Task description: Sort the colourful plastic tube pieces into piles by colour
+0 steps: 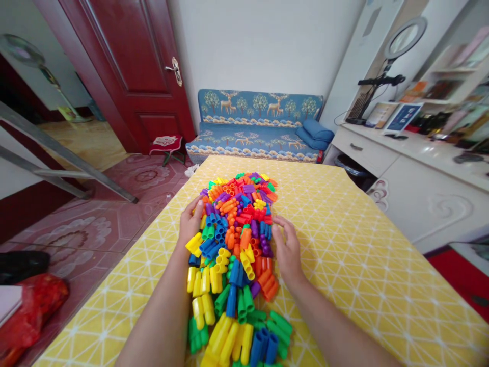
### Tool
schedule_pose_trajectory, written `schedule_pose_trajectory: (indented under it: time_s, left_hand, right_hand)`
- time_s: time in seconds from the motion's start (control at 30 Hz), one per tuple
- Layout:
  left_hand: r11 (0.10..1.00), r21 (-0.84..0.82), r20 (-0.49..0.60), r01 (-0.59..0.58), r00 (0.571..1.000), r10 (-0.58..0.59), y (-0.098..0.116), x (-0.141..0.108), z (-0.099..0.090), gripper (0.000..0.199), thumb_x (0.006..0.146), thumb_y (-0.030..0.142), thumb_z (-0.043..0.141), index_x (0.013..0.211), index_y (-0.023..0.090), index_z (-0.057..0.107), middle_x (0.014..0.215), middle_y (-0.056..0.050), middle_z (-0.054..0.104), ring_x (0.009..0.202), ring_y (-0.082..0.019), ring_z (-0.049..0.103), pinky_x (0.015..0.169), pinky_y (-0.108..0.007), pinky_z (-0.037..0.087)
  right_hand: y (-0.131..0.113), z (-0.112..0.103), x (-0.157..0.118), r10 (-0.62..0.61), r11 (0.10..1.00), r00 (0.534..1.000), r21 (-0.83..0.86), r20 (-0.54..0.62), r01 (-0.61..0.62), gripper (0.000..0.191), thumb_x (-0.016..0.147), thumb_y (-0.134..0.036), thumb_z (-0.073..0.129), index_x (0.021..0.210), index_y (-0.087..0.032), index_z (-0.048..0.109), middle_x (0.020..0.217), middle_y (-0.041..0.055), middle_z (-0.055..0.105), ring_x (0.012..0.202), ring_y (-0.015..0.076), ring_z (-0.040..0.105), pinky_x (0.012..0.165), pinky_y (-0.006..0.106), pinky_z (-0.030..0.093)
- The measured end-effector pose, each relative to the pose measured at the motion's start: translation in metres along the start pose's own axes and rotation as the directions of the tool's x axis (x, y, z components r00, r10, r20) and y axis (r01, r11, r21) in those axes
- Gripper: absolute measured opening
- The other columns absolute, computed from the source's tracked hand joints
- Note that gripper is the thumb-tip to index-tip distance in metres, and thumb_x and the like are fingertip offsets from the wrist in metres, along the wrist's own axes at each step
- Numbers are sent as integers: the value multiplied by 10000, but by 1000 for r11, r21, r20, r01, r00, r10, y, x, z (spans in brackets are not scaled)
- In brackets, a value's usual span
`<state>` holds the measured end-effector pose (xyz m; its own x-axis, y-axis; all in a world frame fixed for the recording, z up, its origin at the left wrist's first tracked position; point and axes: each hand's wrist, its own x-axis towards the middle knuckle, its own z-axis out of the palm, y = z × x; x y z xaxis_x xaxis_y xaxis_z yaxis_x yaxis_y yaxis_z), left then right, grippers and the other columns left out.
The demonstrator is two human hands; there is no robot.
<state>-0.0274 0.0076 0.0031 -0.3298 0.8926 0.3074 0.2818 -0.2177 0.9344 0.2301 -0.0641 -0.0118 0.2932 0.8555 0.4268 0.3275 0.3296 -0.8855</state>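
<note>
A long heap of plastic bullet-shaped building blocks (229,229) in yellow, blue, green, orange, red and purple runs down the table toward me. Along its left side, my left hand (190,223) rests against the blocks with its fingers stretched forward, some of them partly hidden by the heap. On the opposite edge, my right hand (287,247) touches or nearly touches blue and purple blocks, fingers extended and slightly curved. Neither hand grips a block. Yellow blocks (225,339) and blue blocks (264,346) lie nearest to me, between my forearms.
The table (344,255) wears a yellow cloth with white lines. Beyond it stands a blue patterned sofa (260,132), with a small red stool (167,145) by the door (133,66). At right is a white cabinet (428,188); at left, a metal ladder-like frame (76,173).
</note>
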Motion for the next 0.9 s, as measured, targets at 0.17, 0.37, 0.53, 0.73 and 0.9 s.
schedule_pose_trajectory:
  time_s: [0.17,0.37,0.53,0.73,0.9]
  left_hand:
    - [999,5,-18,48,999,-48,-2,-1,0,519,870,506,516,1196,128,660,1252,-109,662,1220,-281,566,1094,-420,383]
    - [998,49,64,33,997,-36,-11,3,1,559,826,540,568,1238,168,636,1312,-105,622,1255,-282,534,1112,-428,360]
    - [986,125,154,-107,984,87,-11,6,2,515,842,522,562,1258,224,619,1460,-93,475,1395,-266,373,1179,-443,249]
    - [974,175,237,-144,966,100,-10,7,1,529,856,532,533,1282,227,601,1531,-97,362,1444,-270,273,1201,-455,175]
    - [975,153,191,-158,973,128,-14,7,2,532,842,552,540,1258,231,619,1503,-104,408,1422,-275,319,1187,-465,211]
  right_hand:
    - [48,9,79,-92,971,995,-226,-25,84,416,776,-283,562,1177,-177,586,1252,123,584,1209,269,507,1067,498,382]
    - [68,24,132,-126,871,959,-434,255,230,768,727,-70,467,1470,-228,349,1528,79,360,1382,264,360,1121,487,318]
    - [61,28,135,-85,804,886,-495,456,331,660,792,-82,468,1418,-290,440,1506,54,404,1313,280,450,1069,476,361]
    - [51,5,112,-155,807,893,-467,423,361,453,816,-117,492,1256,-192,567,1298,98,578,1189,239,519,1026,394,396]
    - [45,-24,76,-156,888,907,-346,390,302,175,785,-182,544,894,-217,677,1091,62,655,1066,219,574,960,388,436]
